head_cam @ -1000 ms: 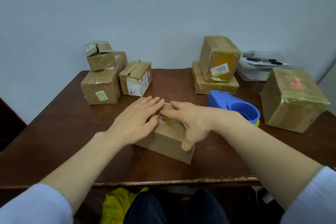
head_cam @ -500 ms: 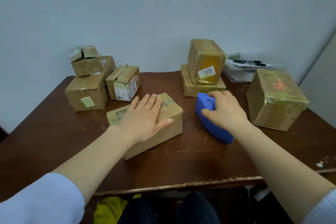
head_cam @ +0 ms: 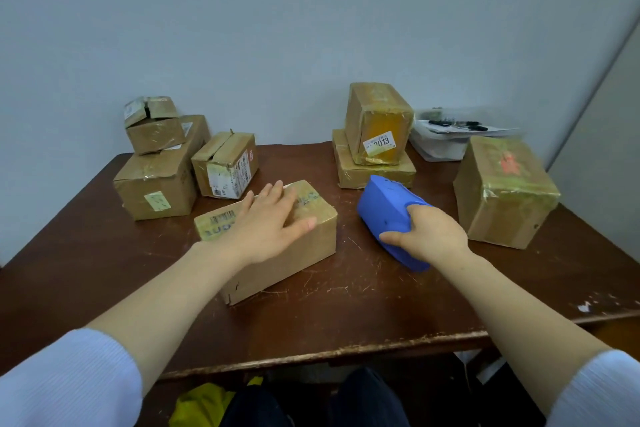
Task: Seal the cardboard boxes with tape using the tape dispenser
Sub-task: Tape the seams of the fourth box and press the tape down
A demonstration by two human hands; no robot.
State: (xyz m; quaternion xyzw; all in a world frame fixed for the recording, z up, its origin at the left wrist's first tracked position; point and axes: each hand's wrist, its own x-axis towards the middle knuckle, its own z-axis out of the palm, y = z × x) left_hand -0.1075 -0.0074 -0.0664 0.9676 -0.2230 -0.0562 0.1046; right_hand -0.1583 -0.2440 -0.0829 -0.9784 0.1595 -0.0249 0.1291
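Scratched brown table (head_cam: pixel 363 308) is bearing the box (head_cam: pixel 277 253); left hand (head_cam: pixel 266 225) is pressing flat on it; right hand (head_cam: pixel 429 236) is gripping the tape dispenser (head_cam: pixel 384 211) (beside it); loosening pressure risks crooked tape.

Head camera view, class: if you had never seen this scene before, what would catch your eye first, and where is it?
The blue tape dispenser stands out most, right of centre, held by the right hand. Next to it, the left hand lies flat on a cardboard box in the middle of the wooden table. A large taped box sits at the right, and a stack of boxes at the back left.
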